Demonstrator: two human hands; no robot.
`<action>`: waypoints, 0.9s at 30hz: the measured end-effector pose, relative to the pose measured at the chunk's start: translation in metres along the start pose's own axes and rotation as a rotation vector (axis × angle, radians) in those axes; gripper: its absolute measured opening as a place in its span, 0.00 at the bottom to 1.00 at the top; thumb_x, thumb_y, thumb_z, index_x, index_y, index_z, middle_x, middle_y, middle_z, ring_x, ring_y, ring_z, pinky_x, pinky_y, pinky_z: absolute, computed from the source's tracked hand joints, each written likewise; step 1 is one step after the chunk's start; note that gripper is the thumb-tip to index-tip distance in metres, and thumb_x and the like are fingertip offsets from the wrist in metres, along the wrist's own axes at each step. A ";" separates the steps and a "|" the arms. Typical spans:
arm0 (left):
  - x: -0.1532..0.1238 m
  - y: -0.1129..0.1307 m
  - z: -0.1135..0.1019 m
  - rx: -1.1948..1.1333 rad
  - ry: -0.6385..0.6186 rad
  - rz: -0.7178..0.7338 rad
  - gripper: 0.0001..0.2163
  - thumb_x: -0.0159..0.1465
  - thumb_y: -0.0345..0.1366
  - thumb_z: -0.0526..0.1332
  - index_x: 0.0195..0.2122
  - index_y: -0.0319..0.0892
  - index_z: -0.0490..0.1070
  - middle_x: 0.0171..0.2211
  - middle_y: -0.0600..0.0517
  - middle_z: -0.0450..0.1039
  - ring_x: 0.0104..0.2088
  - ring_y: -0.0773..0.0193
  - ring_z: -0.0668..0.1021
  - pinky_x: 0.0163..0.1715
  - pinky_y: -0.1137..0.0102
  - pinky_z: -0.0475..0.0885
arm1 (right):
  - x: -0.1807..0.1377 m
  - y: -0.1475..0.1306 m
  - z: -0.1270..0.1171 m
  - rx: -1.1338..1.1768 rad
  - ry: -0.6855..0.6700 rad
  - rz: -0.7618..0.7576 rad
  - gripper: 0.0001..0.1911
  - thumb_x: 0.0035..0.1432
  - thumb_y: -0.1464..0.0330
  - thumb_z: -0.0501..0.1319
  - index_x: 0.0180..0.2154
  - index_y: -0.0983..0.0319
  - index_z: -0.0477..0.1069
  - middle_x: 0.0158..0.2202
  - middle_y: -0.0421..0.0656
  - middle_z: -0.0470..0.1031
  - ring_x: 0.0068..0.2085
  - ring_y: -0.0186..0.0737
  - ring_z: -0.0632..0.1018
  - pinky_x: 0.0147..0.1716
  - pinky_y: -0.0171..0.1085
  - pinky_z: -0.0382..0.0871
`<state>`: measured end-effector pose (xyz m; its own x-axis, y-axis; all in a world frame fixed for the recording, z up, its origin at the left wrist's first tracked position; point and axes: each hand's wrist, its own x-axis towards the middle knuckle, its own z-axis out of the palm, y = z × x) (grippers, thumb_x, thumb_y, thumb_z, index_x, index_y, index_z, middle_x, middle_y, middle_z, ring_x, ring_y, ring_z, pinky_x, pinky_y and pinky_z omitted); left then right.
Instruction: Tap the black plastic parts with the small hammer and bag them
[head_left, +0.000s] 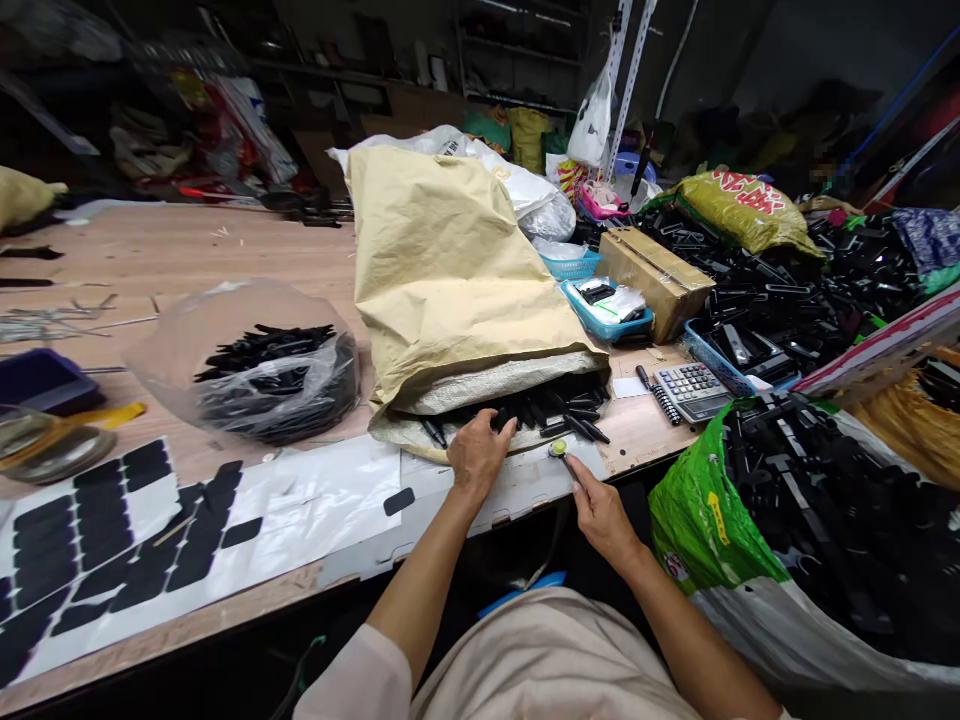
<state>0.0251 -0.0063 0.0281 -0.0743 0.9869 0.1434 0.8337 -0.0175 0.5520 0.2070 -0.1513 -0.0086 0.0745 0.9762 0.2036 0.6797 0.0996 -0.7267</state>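
The left hand (480, 455) is laid at the mouth of the tan sack (450, 270), its fingers curled over the black parts (559, 408) that lie there; whether one is gripped cannot be told. A small tool (560, 451) with a yellow-green head is pinched in the right hand (600, 512), just beside the sack's mouth, near the front edge of the table (225, 250). A calculator (694, 390) is seen further right.

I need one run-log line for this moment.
left hand: on black parts at mouth of sack | right hand: holding small yellow-tipped tool
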 end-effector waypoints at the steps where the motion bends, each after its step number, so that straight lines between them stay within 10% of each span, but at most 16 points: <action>1: 0.003 -0.001 0.002 -0.005 -0.016 -0.011 0.16 0.61 0.47 0.65 0.45 0.43 0.79 0.30 0.47 0.79 0.34 0.52 0.79 0.30 0.67 0.65 | 0.000 0.000 0.000 0.005 0.000 0.000 0.27 0.67 0.72 0.51 0.66 0.59 0.62 0.59 0.47 0.74 0.56 0.45 0.78 0.58 0.44 0.71; 10: -0.015 -0.006 -0.026 -0.051 -0.050 0.070 0.11 0.60 0.42 0.64 0.42 0.46 0.80 0.24 0.53 0.76 0.28 0.59 0.77 0.29 0.69 0.63 | 0.000 -0.003 -0.002 0.040 -0.005 0.010 0.26 0.67 0.71 0.51 0.66 0.58 0.63 0.59 0.46 0.74 0.57 0.44 0.77 0.58 0.43 0.71; 16: -0.038 -0.023 -0.038 0.131 -0.359 0.286 0.09 0.58 0.41 0.66 0.40 0.51 0.81 0.26 0.53 0.77 0.33 0.56 0.77 0.30 0.69 0.63 | 0.000 -0.004 -0.003 0.053 0.003 0.014 0.26 0.68 0.71 0.51 0.65 0.59 0.63 0.59 0.47 0.74 0.58 0.44 0.76 0.59 0.43 0.70; 27: -0.052 -0.064 -0.003 -0.299 -0.149 0.494 0.08 0.60 0.37 0.66 0.40 0.43 0.75 0.36 0.50 0.75 0.40 0.58 0.75 0.44 0.62 0.69 | 0.002 -0.003 -0.006 0.057 0.003 0.021 0.25 0.67 0.71 0.52 0.64 0.58 0.65 0.59 0.46 0.74 0.58 0.45 0.76 0.58 0.45 0.71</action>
<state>-0.0263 -0.0571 -0.0124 0.3790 0.8618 0.3371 0.5582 -0.5035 0.6595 0.2093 -0.1509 -0.0024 0.0905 0.9776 0.1902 0.6355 0.0904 -0.7668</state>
